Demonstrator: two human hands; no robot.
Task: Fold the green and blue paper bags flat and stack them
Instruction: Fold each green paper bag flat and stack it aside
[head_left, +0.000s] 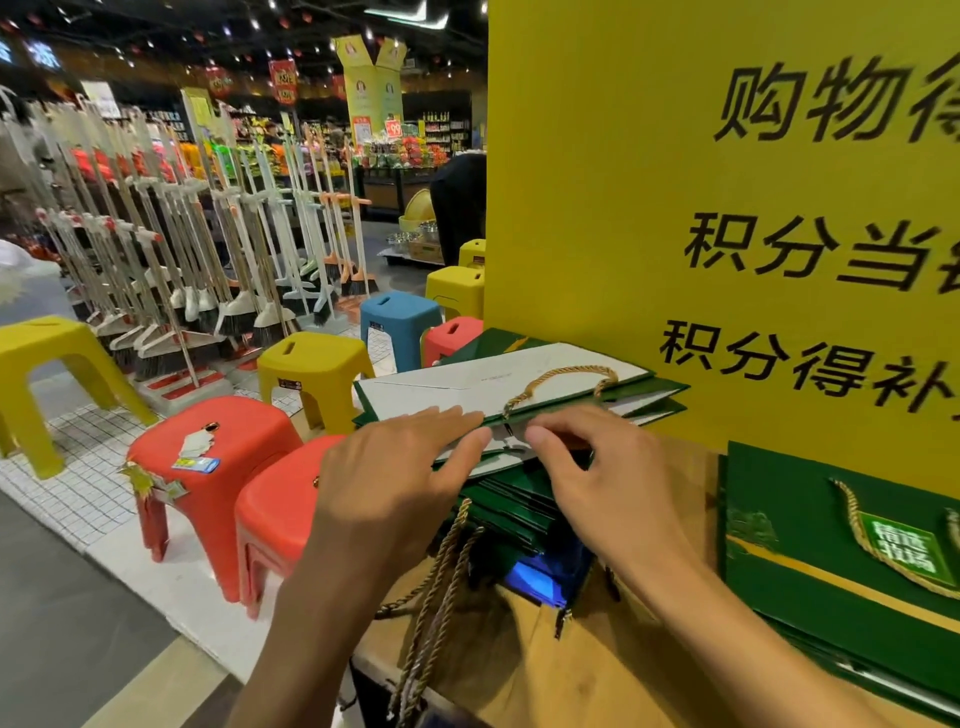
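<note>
Left grip: fingers straight; I press the flat green paper bag so its fold holds.
Right grip: fingers curled, pinching that bag's near edge, probably creasing it.

Blue bag mostly buried under the green stack — yellow sign text and far-right green bags clipped by frame edge.

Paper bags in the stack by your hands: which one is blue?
The lowest visible bag, its shiny blue edge peeking out beneath the green bags; every bag above it is green.
</note>
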